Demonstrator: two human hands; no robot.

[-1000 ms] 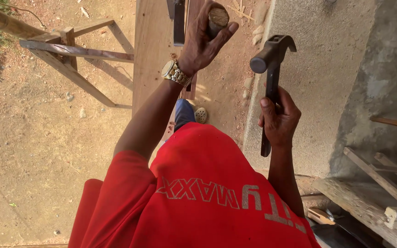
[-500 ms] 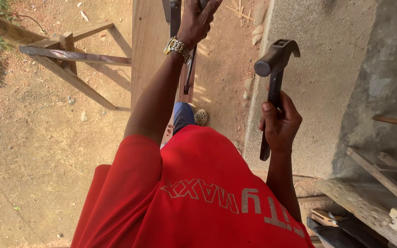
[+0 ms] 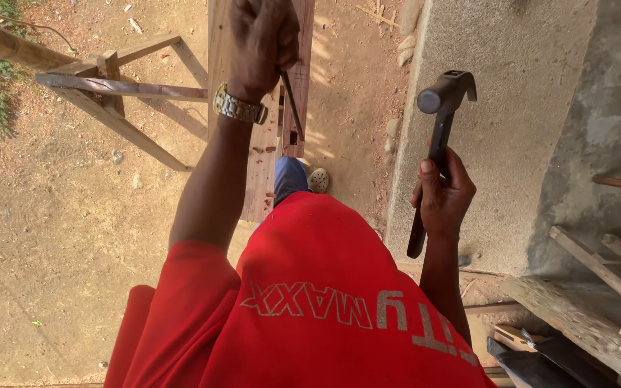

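Observation:
My left hand [image 3: 264, 43], with a metal watch [image 3: 238, 108] on the wrist, is closed around a chisel [image 3: 290, 108]. The chisel's thin dark blade slants down onto a long wooden plank [image 3: 264, 165], close to a small dark slot cut in it. My right hand [image 3: 443, 194] grips the handle of a black hammer [image 3: 443, 90]. The hammer is held upright to the right of the plank, head up and apart from the chisel. My red shirt fills the lower part of the view.
A wooden trestle [image 3: 120, 90] stands on the dirt left of the plank. A grey concrete slab [image 3: 512, 129] runs along the right. Timber offcuts [image 3: 598, 266] lie at the lower right. My foot in a perforated shoe [image 3: 318, 179] shows under the plank.
My left hand has turned the chisel over, so its round handle end is now hidden and the blade points down at the plank. The hammer stays raised in much the same place.

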